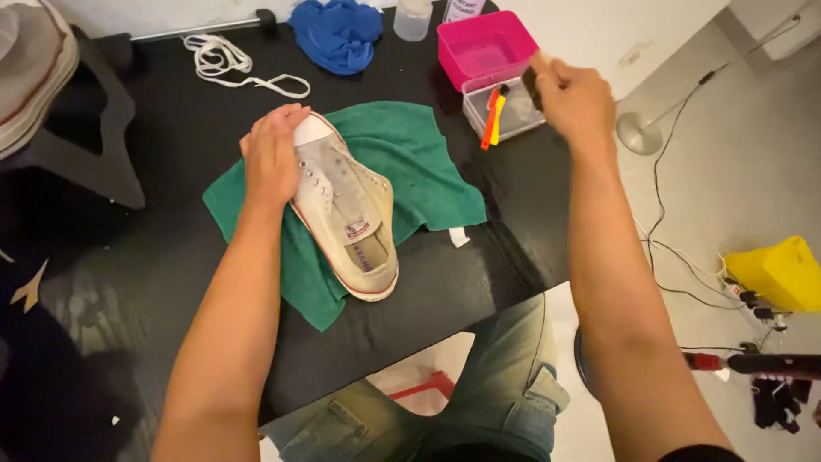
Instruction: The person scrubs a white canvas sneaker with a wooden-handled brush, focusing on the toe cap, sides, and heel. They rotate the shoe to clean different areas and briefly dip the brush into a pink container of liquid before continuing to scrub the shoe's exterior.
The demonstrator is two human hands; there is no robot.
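A worn cream canvas sneaker (355, 214) without laces lies on a green towel (410, 162) spread on the black table (171, 248). My left hand (272, 154) presses on the sneaker's left side near the toe cap. My right hand (577, 98) is raised over the table's right edge, closed around a small brush (532, 81) with a dark head. The brush hovers over a clear plastic tub (513, 115) where an orange and a yellow brush (493, 115) lean on the rim.
A pink tub (483, 47) stands behind the clear one. A blue cloth (338, 34), white laces (227, 64) and a clear bottle (412, 17) lie at the back. Another sneaker (34, 77) is at far left. Cables and a yellow box (778, 274) are on the floor, right.
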